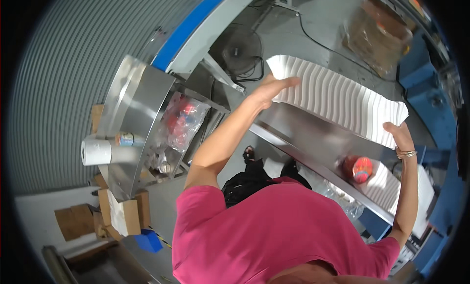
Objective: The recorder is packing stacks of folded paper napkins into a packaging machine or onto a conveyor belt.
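Observation:
A long row of white foam trays [338,100], stacked on edge, lies across a steel table [308,134]. My left hand [274,87] presses flat against the row's far left end, fingers stretched out. At the opposite end, my right hand [399,136], which wears a bracelet, presses against the row. The row is squeezed between both palms. Whether it rests on the table or hangs just above it, I cannot tell.
A red round container [361,169] and another white tray stack [391,186] sit at the table's right. A floor fan [240,49] stands beyond. To the left are a clear bag of red items [183,120], a paper roll [95,151] and cardboard boxes [120,215].

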{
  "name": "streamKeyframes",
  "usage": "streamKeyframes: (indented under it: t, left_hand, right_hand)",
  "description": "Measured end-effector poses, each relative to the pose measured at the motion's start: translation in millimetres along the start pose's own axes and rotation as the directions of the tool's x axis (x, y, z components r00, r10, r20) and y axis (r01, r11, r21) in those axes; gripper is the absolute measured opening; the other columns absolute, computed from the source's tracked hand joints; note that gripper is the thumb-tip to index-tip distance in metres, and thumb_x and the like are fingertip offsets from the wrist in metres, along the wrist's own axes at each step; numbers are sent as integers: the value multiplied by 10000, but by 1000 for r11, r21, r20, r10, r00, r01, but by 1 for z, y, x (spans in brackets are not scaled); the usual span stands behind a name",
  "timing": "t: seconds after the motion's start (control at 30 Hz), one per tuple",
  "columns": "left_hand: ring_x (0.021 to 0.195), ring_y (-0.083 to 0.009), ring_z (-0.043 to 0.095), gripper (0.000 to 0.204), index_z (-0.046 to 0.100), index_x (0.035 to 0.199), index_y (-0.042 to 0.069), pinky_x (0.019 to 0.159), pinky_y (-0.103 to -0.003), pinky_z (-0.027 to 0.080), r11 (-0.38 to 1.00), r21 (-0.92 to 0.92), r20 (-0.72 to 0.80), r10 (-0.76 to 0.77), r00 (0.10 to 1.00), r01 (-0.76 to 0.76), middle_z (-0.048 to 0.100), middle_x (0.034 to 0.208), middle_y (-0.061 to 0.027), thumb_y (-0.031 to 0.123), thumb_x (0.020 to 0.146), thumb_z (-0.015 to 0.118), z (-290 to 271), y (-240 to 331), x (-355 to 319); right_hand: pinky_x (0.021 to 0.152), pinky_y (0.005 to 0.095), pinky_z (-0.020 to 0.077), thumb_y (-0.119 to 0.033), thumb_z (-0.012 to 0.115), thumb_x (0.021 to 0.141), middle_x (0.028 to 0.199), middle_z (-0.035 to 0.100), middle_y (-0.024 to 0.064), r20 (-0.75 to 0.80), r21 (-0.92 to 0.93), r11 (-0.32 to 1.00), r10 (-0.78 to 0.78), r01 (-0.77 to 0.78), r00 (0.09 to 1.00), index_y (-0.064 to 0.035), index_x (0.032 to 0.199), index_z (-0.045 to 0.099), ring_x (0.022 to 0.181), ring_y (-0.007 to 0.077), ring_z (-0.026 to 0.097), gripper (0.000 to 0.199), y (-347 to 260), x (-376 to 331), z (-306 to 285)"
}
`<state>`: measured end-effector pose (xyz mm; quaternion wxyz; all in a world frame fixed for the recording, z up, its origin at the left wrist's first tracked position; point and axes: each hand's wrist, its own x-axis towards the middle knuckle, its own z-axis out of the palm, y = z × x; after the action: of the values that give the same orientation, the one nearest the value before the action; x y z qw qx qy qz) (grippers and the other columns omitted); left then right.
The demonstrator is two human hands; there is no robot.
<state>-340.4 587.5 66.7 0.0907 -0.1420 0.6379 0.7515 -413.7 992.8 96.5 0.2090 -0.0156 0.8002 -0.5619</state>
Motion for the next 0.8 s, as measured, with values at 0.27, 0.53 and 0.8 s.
streamKeyframes:
  t: [0.27,0.53,0.8]
  left_hand:
    - [1286,-245,407,776,362,1389,-3,1077,-373,279,971,-207,-344,45,938,-122,469,1366,-144,284,783,751,-190,-17,-96]
    - [1169,-260,524,583,493,1292,-29,1012,-388,386,915,-371,-740,-189,646,-158,563,1259,-144,313,858,678,-421,-62,-228]
    - [1252,-242,449,815,351,1402,3,1048,-353,340,922,-319,-872,-196,448,-218,482,1350,-115,307,775,774,-536,-87,-316]
  right_hand:
    - [864,287,436,-154,672,734,1060,612,45,413,-115,980,-103,164,905,24,1182,565,946,133,560,494,-125,83,184]
    - [793,301,438,-254,672,750,923,649,66,704,-410,821,7,398,711,-13,1011,661,839,161,568,356,-230,152,517]
    - [726,285,483,-385,690,713,894,679,112,929,-239,746,-11,621,371,-3,942,693,822,172,624,446,-226,194,770]
